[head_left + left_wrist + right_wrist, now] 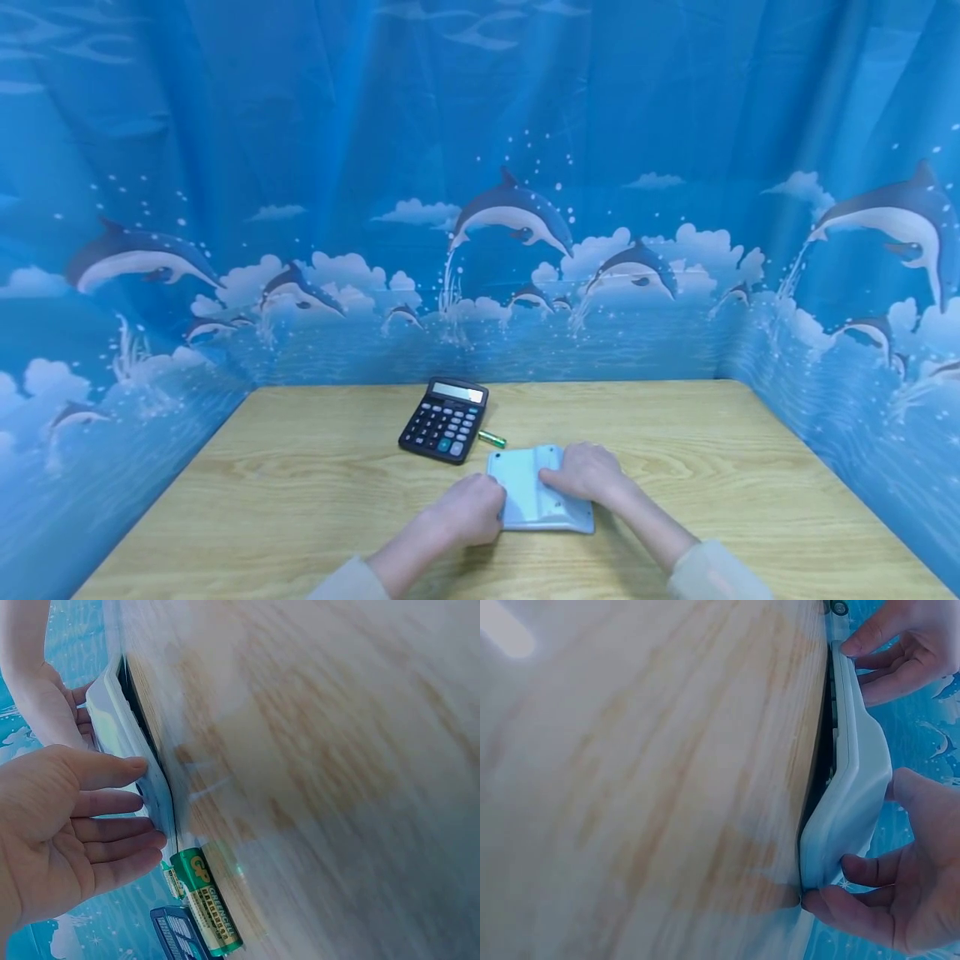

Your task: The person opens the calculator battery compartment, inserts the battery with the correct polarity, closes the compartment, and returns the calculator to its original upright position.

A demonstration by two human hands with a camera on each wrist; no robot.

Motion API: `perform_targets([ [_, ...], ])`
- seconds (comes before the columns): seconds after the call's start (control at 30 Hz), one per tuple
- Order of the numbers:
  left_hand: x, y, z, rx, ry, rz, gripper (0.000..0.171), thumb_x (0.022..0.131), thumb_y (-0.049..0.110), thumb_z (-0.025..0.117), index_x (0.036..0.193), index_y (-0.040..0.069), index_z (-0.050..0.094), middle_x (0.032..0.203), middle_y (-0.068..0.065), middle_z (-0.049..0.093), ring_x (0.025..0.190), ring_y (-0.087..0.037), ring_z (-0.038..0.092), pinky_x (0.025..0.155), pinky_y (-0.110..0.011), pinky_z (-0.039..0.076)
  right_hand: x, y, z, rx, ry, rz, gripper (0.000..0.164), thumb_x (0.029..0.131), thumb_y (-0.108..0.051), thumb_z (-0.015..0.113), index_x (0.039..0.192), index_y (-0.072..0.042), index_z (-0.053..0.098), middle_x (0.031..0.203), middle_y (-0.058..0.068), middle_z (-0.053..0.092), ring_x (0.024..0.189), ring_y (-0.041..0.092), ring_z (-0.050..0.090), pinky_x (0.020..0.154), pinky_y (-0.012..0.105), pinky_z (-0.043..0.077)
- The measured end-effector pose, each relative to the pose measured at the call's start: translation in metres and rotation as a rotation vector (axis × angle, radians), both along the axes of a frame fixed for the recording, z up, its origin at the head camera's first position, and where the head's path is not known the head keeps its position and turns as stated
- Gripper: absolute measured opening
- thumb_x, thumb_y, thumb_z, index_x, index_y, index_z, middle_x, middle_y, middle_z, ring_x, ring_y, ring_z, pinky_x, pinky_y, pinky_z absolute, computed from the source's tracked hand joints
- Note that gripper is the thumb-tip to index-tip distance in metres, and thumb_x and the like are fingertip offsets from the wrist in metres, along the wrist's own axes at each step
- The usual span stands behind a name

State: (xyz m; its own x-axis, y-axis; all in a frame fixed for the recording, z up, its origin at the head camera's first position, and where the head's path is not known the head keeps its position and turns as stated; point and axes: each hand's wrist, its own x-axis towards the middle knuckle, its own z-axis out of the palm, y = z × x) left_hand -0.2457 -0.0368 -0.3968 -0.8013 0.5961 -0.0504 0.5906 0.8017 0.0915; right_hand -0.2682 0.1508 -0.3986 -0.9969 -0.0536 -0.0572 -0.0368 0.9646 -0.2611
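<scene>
A light blue calculator point(517, 483) lies face down on the table, its back with small screws turned up. My left hand point(472, 506) grips its left edge; in the left wrist view the thumb and fingers point(112, 866) meet that edge. On the opposite side my right hand point(588, 472) holds the calculator, thumb on the back and fingers curled at the edge, as the right wrist view shows at the casing point(859, 772). A narrow dark gap shows under part of the casing. Its display and most of its keys are hidden.
A black calculator point(444, 421) lies face up behind the left hand. Beside it is a green battery point(492, 438). The left wrist view shows a nearer green battery point(206, 904) close to the left fingertips. A dolphin-print curtain point(360, 208) surrounds the wooden table point(300, 467).
</scene>
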Motion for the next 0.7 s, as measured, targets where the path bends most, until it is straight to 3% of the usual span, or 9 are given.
perform_targets([
  [0.43, 0.0, -0.0003, 0.0012, -0.02, 0.061, -0.03, 0.011, 0.071, 0.006, 0.069, 0.068, 0.008, 0.059, 0.062, 0.003, 0.046, 0.056, -0.009, 0.042, 0.056, -0.021, 0.042, -0.0016, -0.0007, -0.0004, -0.044, 0.03, 0.036, 0.043, 0.078, -0.042, 0.06, 0.052, -0.015, 0.04, 0.051, -0.002, 0.039, 0.046, 0.012, 0.034, 0.045, 0.024, 0.028],
  [0.7, -0.0011, -0.0001, -0.0008, -0.002, 0.013, -0.008, 0.009, 0.072, 0.006, 0.07, 0.071, 0.008, 0.061, 0.063, 0.003, 0.047, 0.058, -0.008, 0.043, 0.058, -0.02, 0.043, -0.0029, -0.0013, -0.0003, -0.066, 0.021, 0.036, 0.043, 0.079, -0.041, 0.062, 0.053, -0.015, 0.04, 0.052, -0.002, 0.039, 0.047, 0.012, 0.036, 0.046, 0.025, 0.029],
])
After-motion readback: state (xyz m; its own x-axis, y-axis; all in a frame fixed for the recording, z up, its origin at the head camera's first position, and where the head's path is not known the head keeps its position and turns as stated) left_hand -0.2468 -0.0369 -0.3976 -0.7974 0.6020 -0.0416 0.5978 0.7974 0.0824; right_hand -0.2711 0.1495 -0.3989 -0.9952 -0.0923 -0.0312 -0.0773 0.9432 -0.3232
